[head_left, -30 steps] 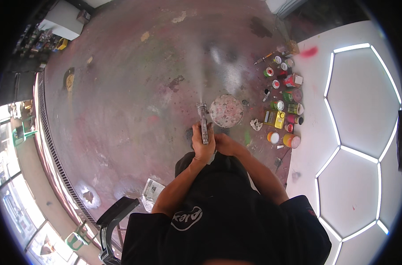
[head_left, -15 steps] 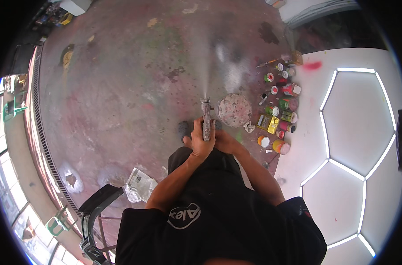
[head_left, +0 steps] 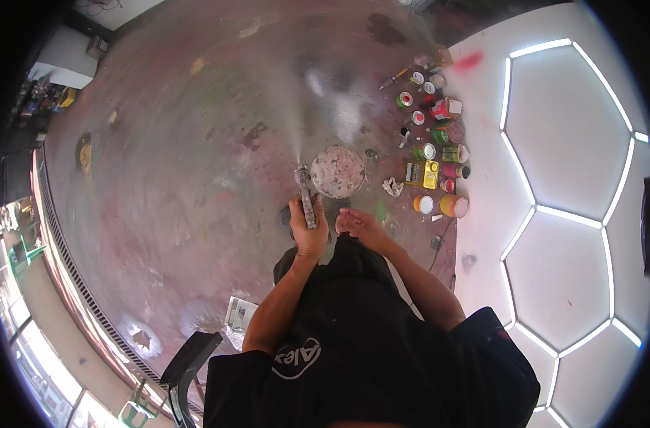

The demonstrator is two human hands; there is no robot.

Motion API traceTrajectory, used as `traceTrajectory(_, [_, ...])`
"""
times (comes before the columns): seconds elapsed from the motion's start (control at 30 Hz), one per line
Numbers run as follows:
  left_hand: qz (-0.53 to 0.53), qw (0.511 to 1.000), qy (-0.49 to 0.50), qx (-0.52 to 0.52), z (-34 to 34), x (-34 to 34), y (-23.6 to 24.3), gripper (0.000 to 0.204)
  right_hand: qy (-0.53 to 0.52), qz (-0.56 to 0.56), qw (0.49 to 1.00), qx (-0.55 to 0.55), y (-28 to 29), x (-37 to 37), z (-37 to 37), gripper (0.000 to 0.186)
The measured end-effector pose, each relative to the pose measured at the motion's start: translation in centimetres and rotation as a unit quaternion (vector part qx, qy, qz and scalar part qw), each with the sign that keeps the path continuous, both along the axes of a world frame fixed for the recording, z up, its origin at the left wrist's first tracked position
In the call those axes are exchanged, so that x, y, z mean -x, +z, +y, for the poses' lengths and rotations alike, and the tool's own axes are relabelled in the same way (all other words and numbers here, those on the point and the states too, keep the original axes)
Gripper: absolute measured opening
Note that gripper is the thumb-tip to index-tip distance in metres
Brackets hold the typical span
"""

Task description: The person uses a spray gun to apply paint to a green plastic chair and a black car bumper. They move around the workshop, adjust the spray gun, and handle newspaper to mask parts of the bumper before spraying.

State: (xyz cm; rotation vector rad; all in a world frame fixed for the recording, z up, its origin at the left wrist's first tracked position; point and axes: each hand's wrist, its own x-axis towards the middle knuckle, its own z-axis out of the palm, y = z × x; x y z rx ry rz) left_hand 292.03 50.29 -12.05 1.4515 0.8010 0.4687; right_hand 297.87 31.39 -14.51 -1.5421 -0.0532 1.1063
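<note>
My left hand (head_left: 309, 239) is closed around the grip of a metallic spray gun (head_left: 305, 192). The nozzle points away from me, and a pale mist fans out from it over the floor. My right hand (head_left: 362, 227) is off the gun, low and to its right. Its fingers are loosely bent and apart, with nothing seen in them. Just right of the gun's head stands a round, paint-spattered stool or drum top (head_left: 338, 172). A crumpled white rag (head_left: 392, 187) lies to the right of that.
Several paint cans (head_left: 425, 205), a yellow rectangular tin (head_left: 430, 174) and bottles line the floor along the white wall (head_left: 482, 235) with glowing hexagon lights. At lower left are newspaper (head_left: 241, 312) and a black curved panel (head_left: 189, 367). A floor grate (head_left: 75, 278) runs along the left.
My right hand has come away from the gun and my left hand, moving to the right. The gun now tilts slightly left, still misting. The whole view has turned and shifted.
</note>
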Motion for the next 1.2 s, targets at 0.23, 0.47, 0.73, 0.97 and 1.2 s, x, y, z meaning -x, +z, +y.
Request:
traceTrajectory(0.23, [-0.025, 0.994, -0.019, 0.101, -1.8, -1.7, 3.0, 0.024, -0.051, 0.022, 0.998, 0.037, 3.5, -0.7, -2.5, 0.048])
traceTrajectory(0.47, [-0.011, 0.996, -0.02, 0.09, -3.0, -3.3, 5.9, 0.029, -0.096, 0.229, 0.925, -0.287, 2.9, -6.8, 7.5, 0.047])
traceTrajectory(0.73, [0.094, 0.994, -0.022, 0.05, -2.3, -5.2, 4.4, 0.038, -0.134, 0.32, 0.832, -0.432, 2.1, -6.9, 12.7, 0.054])
traceTrajectory(0.97, [0.082, 0.993, 0.054, -0.068, -4.5, -6.0, 1.8, 0.051, -0.107, 0.298, 0.887, -0.336, 1.0, -5.8, 10.9, 0.051])
traceTrajectory(1.2, [0.093, 0.986, 0.063, -0.127, -3.6, -4.3, 3.8, 0.061, -0.078, 0.25, 0.923, -0.283, 0.4, -5.5, 11.7, 0.051])
